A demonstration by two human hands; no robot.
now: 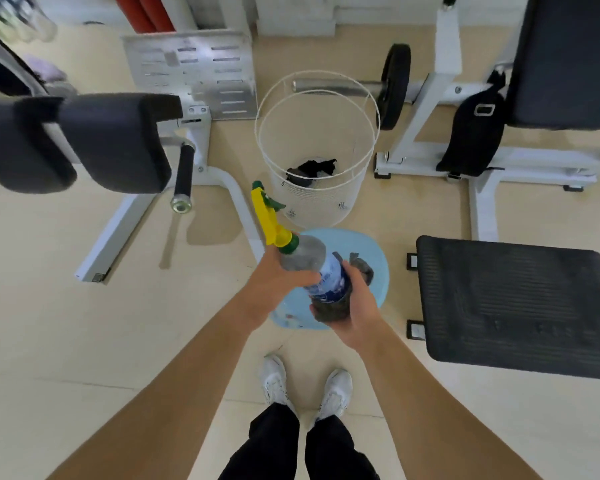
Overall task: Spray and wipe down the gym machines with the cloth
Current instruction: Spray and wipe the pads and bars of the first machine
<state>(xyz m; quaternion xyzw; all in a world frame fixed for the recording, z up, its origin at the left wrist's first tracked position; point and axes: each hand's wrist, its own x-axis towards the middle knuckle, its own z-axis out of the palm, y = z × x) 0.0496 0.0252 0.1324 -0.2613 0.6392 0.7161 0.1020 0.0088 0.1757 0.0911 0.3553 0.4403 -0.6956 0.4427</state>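
A clear spray bottle (309,263) with a yellow and green trigger head is held tilted over a light blue stool (371,247). My left hand (274,285) grips its upper body near the neck. My right hand (354,306) holds the bottle's base together with a dark grey cloth (329,308), part of which sticks up behind the bottle. A black padded machine (94,140) on a white frame stands at the left. A second white-framed machine (440,109) with a dark seat back is at the upper right.
A white wire basket (317,147) with dark cloths in its bottom stands on the floor just beyond the stool. A black mesh seat (513,303) is at the right. A barbell weight plate (394,84) lies behind the basket. My white shoes (305,386) are below.
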